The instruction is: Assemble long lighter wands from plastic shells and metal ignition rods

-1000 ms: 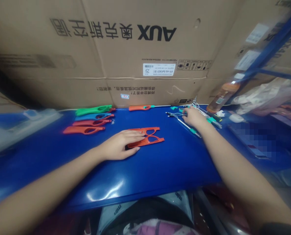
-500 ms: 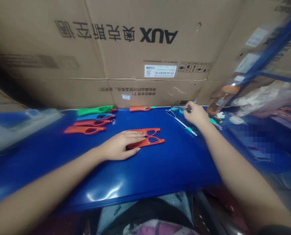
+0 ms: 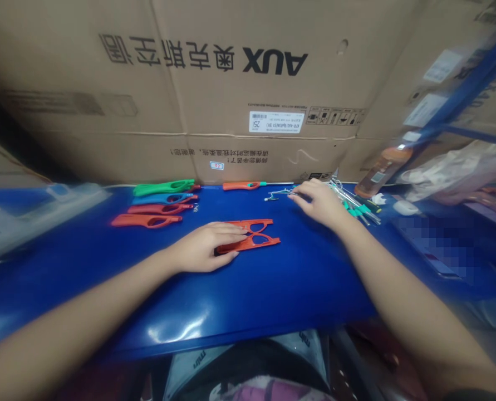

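My left hand lies over the rear part of two orange lighter shell halves, side by side on the blue table. Its fingers cover their left ends and the thumb rests along the near edge. Further right, my right hand pinches a thin wired lighter part that sticks out leftward from the fingertips; its far end is small and blurred. Behind that hand lies a pile of metal lighter tubes with green pieces.
Green, blue and red lighter bodies lie at the back left. An orange lighter with a metal tube lies along the cardboard wall. On the right are a bottle and a phone-like slab.
My right hand has drawn back slightly leftward, now with the wired part jutting from its fingers. The tube that lay left of it is no longer there. My left hand stays put.
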Tool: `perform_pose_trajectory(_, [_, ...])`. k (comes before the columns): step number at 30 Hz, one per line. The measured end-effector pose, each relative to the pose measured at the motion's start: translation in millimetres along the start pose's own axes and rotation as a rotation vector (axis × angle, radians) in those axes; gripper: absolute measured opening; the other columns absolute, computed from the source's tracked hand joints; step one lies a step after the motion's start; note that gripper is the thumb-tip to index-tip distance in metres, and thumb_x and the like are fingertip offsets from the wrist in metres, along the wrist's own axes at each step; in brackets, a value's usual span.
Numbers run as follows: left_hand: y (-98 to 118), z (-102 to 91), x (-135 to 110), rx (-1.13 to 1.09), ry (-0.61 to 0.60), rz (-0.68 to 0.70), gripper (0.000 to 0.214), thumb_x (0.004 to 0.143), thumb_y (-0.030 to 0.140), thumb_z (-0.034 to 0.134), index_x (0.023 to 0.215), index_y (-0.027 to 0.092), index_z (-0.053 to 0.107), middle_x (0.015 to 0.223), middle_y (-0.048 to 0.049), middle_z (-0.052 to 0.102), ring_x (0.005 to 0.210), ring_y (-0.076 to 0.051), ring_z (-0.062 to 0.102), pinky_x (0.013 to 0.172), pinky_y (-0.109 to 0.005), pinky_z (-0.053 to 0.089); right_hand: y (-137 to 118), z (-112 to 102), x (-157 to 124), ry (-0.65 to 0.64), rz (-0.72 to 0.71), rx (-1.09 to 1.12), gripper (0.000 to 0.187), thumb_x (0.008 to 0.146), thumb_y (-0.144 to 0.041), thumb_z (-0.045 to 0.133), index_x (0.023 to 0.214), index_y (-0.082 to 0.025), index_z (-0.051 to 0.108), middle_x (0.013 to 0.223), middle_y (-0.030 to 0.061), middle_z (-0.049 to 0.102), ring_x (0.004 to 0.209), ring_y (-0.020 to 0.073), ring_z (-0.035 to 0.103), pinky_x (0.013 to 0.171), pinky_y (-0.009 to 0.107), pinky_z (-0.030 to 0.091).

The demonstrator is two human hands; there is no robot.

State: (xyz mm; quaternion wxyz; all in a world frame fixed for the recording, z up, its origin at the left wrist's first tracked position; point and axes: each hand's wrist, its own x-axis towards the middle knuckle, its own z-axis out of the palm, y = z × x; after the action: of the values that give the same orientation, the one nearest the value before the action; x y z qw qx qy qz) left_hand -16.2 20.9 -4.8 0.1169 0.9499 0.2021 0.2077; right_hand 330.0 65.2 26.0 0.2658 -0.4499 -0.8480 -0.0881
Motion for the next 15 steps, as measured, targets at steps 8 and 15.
perform_pose_trajectory(8, [3, -2.5, 0, 0.013, 0.098, -0.008, 0.040, 0.092, 0.032, 0.067, 0.130, 0.021, 0.070, 0.128, -0.0098, 0.073, 0.122, -0.028, 0.068, 0.107, -0.047, 0.055, -60, 5, -2, -0.012, -0.085, 0.196, 0.017, 0.100, -0.031, 0.059, 0.097, -0.020, 0.071, 0.092, 0.0051, 0.069, 0.080, 0.0177, 0.062, 0.069, 0.030, 0.046])
perform_pose_trajectory(15, [14, 8.2, 4, 0.000, 0.425, -0.259, 0.043, 0.091, 0.041, 0.071, 0.128, 0.019, 0.069, 0.122, -0.0115, 0.074, 0.110, -0.027, 0.071, 0.098, -0.041, 0.058, -73, 7, -5, 0.018, -0.198, 0.346, 0.021, 0.099, -0.023, 0.053, 0.113, -0.017, 0.068, 0.098, 0.0091, 0.066, 0.086, 0.0195, 0.063, 0.079, 0.036, 0.054])
